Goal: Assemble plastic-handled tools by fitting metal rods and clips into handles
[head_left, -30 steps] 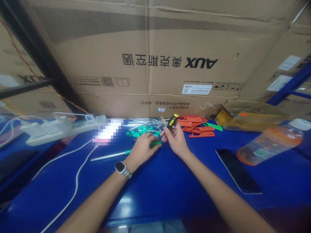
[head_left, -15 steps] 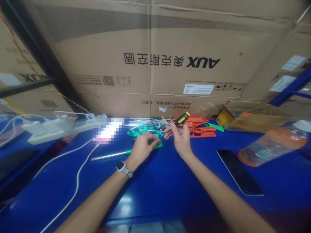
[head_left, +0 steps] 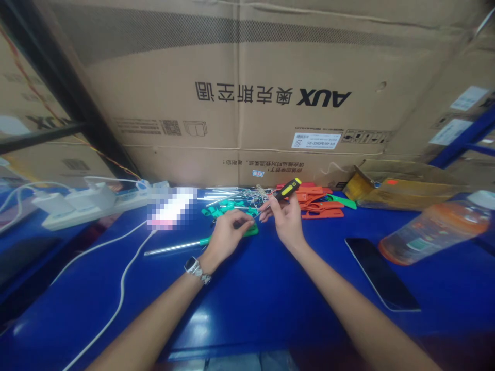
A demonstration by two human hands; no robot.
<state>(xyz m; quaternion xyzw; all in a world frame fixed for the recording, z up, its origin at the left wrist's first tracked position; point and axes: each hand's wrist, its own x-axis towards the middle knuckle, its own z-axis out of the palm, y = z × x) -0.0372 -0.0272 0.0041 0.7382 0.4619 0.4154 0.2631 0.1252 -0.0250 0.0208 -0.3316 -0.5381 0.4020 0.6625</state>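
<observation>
My right hand is closed around a black and yellow screwdriver, its thin shaft slanting down and left to my left fingertips. My left hand, wearing a watch, is closed on a green plastic piece, which shows beyond its fingertips. A silver rod with a green end sticks out left of that hand; whether it joins the green piece is hidden. Behind the hands lie teal-green parts, thin wires and several orange plastic pieces.
A large cardboard box stands behind the blue table. On the right are a phone, an orange-tinted bottle and an open carton. At left, a white power strip has plugs and a white cable.
The screwdriver and my right hand have shifted very slightly left. My left hand keeps almost the same place, fingers still at the screwdriver's tip.
</observation>
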